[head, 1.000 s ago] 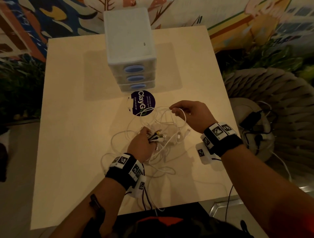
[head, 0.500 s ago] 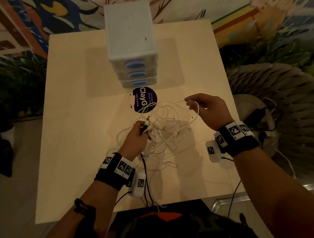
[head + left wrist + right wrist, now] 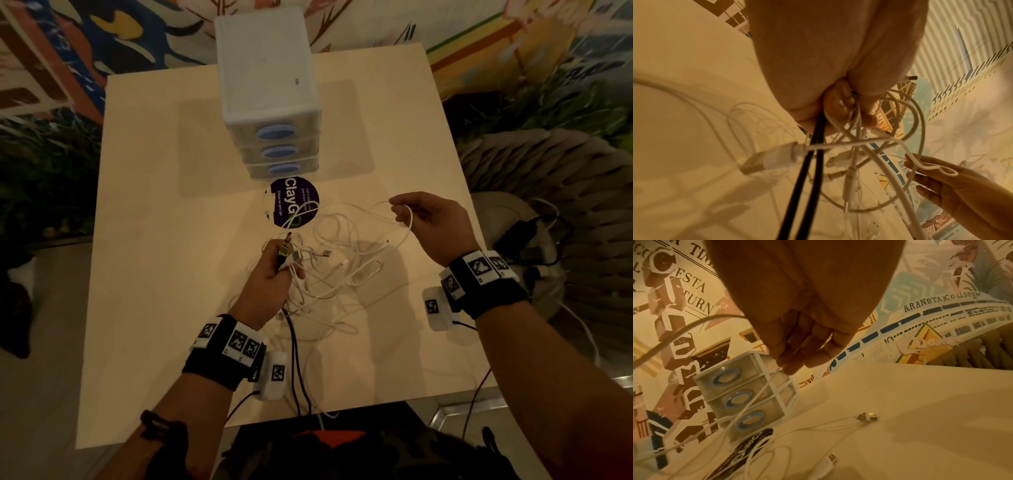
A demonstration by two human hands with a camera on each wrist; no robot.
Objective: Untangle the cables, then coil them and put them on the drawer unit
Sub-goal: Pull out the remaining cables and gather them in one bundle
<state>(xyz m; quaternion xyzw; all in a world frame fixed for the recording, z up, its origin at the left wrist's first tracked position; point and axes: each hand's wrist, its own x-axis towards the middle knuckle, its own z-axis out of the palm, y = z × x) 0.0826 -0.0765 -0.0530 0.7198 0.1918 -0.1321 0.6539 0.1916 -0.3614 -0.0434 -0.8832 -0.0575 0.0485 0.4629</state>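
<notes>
A tangle of white cables (image 3: 335, 260) is held above the table (image 3: 171, 240), in front of the drawer unit (image 3: 267, 89). Several plug ends and two black cables (image 3: 296, 359) are gripped in the left hand (image 3: 270, 281), its fingers curled round them. One white strand (image 3: 406, 222) is pinched by the right hand (image 3: 431, 226) and drawn out to the right. A round dark sticker (image 3: 294, 202) is seen just before the unit.

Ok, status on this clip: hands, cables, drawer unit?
Left hand grips bundled cable ends. Right hand pinches one white cable. Tangle unresolved on table. Drawer unit top bare.
</notes>
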